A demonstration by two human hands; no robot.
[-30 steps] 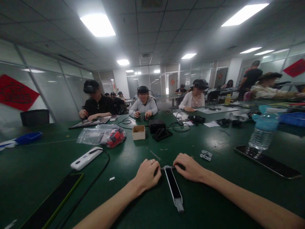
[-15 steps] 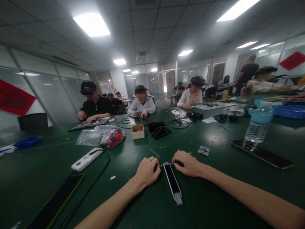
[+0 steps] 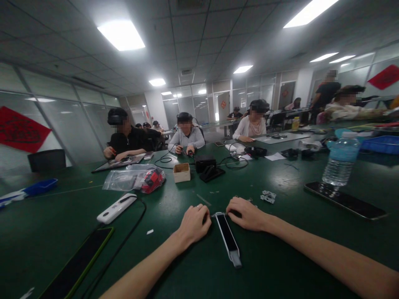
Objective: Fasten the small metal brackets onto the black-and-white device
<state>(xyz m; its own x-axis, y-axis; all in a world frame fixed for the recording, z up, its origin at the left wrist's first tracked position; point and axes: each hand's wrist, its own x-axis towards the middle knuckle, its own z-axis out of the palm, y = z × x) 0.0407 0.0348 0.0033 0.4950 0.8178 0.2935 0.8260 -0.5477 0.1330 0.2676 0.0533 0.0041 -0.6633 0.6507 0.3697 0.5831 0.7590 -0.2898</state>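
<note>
A slim, strip-shaped device (image 3: 227,236) with a black face, white edges and a grey near end lies flat on the green table (image 3: 174,270). At its far end, my left hand (image 3: 195,224) is closed on the left side, thumb and fingers pinched together. My right hand (image 3: 246,214) is likewise closed in a pinch on the right side of that end. Something thin and small shows between the left fingertips and the device, too small to name. What the right fingertips hold is hidden. Small metal plates (image 3: 268,197) lie beyond my right hand.
To the left are a white power strip (image 3: 116,208) with a black cable and a green-edged phone (image 3: 77,263). Ahead stand a small box (image 3: 181,172) and a plastic bag (image 3: 124,177). A water bottle (image 3: 339,164) and dark phone (image 3: 346,200) are right. Co-workers sit across.
The view has shifted slightly. Both hands stay pinched at the far end of the strip-shaped device, with hardly any visible movement.
</note>
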